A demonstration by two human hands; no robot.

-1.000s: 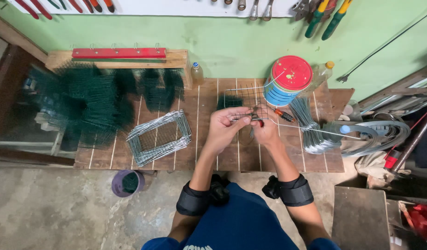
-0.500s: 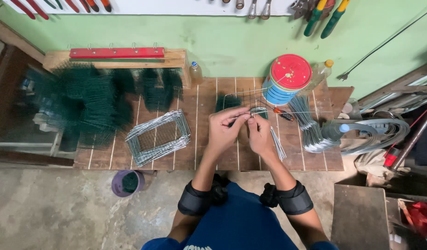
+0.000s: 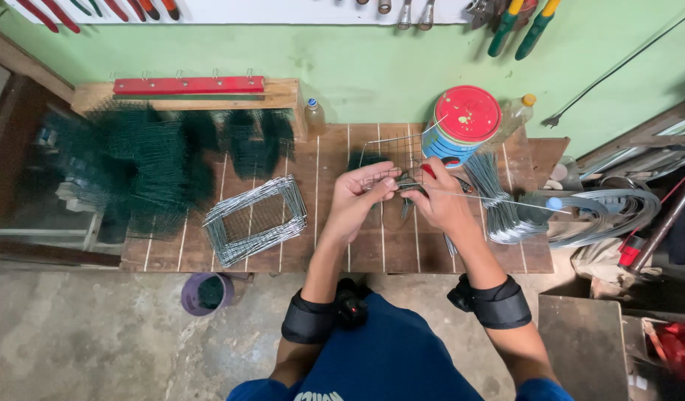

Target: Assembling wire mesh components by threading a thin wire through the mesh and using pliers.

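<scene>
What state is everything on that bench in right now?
Left hand: gripping wire mesh, held up tilted.
Right hand: holding pliers at the mesh.
Red-lidded can: upright, closed.
Wire frames: stacked flat.
Green mesh: heaped.
Small bottle: upright, capped.

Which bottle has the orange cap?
The clear bottle right of the red-lidded can by the wall; the other bottle, left of it, has a blue cap.

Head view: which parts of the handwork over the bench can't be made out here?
- What the right hand holds: a tool with red handles, mostly covered by the fingers.
- Left hand grip on the wire mesh piece: contact too small to tell.
- Hanging tools: cut off by the top edge.
</scene>
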